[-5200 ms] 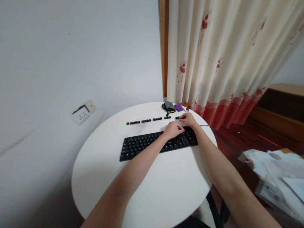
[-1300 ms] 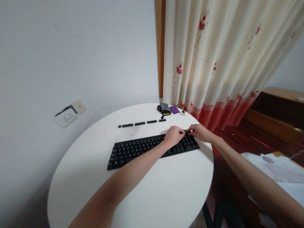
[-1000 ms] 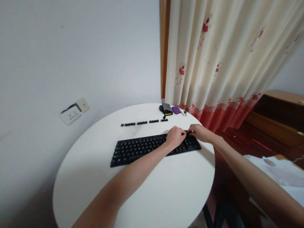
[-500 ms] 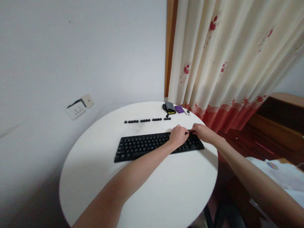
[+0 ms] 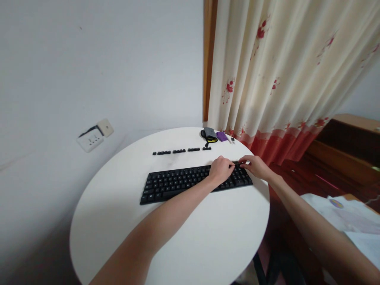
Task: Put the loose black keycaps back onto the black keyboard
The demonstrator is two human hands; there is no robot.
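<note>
Keyboard on the white table, just below frame centre. At its upper-right end, left hand and right hand, both curled into near-pinches; cannot tell whether holding anything.

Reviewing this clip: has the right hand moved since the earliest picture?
Yes: the right hand has moved rightward and closer in, away from the purple item.
</note>
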